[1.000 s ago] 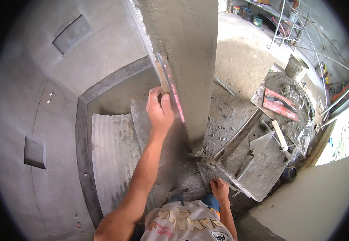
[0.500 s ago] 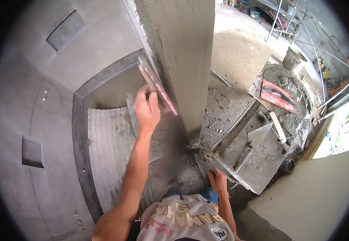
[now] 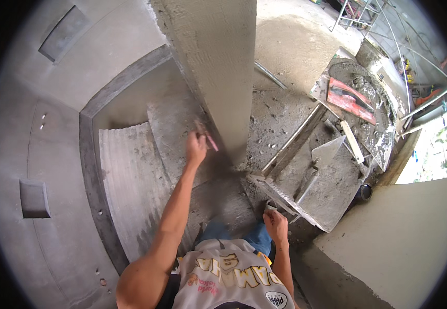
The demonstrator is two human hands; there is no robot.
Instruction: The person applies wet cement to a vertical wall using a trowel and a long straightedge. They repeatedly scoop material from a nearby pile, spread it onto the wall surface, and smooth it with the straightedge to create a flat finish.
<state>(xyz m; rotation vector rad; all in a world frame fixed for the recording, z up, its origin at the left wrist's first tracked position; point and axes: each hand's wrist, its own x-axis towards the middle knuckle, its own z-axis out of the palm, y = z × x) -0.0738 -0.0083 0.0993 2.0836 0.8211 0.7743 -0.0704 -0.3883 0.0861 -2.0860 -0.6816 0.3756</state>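
Observation:
My left hand (image 3: 196, 148) is closed on a plastering float (image 3: 211, 141), blurred by motion, with a pink edge showing. It is held edge-on beside the left face of a grey plastered column (image 3: 210, 67), low down; whether it touches the column I cannot tell. By my right thigh, my right hand (image 3: 276, 225) has its fingers curled. A small pale and dark thing (image 3: 270, 205) shows just past the fingers; I cannot make out whether they hold it.
To the right, a pointed trowel (image 3: 328, 151) lies on a mortar-stained board (image 3: 331, 190), near a pale-handled tool (image 3: 351, 141). Beyond, a red float (image 3: 350, 100) rests by wet mortar (image 3: 362, 77). Left are corrugated sheets (image 3: 130, 170) and a grey wall (image 3: 61, 134).
My left hand has carried the float down along the column, from higher up. My right hand has risen slightly. The whole view has shifted a little.

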